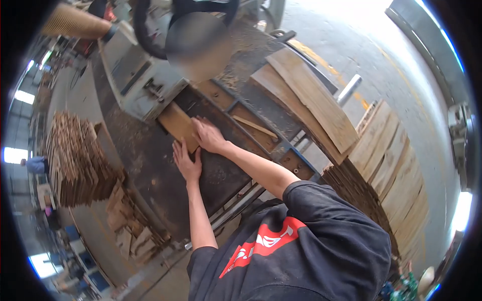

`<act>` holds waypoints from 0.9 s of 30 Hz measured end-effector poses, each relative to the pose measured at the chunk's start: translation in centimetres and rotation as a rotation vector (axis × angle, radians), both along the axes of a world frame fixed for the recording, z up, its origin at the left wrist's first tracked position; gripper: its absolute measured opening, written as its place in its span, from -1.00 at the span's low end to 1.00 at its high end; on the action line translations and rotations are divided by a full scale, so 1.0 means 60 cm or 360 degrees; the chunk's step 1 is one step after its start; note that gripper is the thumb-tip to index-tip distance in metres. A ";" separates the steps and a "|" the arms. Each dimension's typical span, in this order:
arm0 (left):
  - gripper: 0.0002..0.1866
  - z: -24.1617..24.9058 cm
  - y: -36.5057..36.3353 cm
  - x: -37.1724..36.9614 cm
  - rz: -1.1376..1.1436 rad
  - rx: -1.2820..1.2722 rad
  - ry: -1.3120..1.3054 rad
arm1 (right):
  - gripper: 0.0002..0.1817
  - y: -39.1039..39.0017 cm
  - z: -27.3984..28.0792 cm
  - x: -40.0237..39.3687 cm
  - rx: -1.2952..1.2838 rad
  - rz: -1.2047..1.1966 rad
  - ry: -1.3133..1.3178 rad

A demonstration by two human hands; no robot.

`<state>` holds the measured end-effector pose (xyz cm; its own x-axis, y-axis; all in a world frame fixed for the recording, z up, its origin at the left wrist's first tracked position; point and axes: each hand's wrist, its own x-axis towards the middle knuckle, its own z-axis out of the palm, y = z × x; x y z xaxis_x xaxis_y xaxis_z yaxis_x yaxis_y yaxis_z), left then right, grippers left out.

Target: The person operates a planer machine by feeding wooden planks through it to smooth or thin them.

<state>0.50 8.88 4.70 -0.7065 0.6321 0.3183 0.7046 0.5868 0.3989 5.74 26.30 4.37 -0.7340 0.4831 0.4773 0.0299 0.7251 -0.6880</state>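
Observation:
A short wooden board point(176, 120) lies flat on a dark machine table point(160, 193), its far end against the grey machine housing point(150, 90). My left hand point(187, 163) holds the board's near end, with fingers along its edge and the thumb out to the side. On the right side of the board, my right hand point(208, 135) presses with its fingers over the edge. What the board's far end meets inside the housing is hidden.
Wide planks point(314, 100) lie on the right of the machine, above stacked boards point(396, 170). A tall wood stack point(83, 158) and offcuts point(133, 226) stand at the left. A thin strip point(255, 126) lies in the frame. A ribbed hose point(75, 22) runs at upper left.

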 end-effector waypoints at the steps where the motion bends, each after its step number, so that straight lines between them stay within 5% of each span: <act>1: -0.07 0.002 0.003 -0.002 -0.0002 -0.0021 0.0022 | -0.39 0.003 0.016 0.030 -0.0026 0.0045 -0.0009; 3: -0.11 0.004 0.005 0.000 0.0038 -0.0057 0.0050 | -0.43 0.011 0.047 0.112 -0.0072 0.0178 -0.0044; 11: -0.12 0.012 0.020 0.011 0.0132 -0.0028 0.0091 | -0.82 0.081 0.178 0.418 0.0424 -0.0440 0.0241; 14: -0.13 0.006 0.019 0.009 0.0141 -0.0007 0.0107 | -0.55 0.164 0.162 0.525 0.0544 -0.0806 -0.0119; 17: -0.16 -0.007 0.018 0.004 0.0159 0.0011 0.0125 | 0.11 0.239 0.145 0.620 0.0361 -0.1308 -0.1061; 20: -0.19 0.004 0.018 0.007 0.0157 -0.0099 0.0128 | 0.38 0.293 0.147 0.690 0.0230 -0.1285 -0.1371; 27: -0.24 -0.018 0.016 -0.001 0.0175 0.0092 0.0179 | 0.21 0.318 0.141 0.727 0.0161 -0.1061 -0.1101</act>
<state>0.45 9.86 3.62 -0.7282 0.5312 0.4331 0.6797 0.6410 0.3565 49.39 45.38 12.84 -0.4581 0.8828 0.1044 0.8322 0.4672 -0.2985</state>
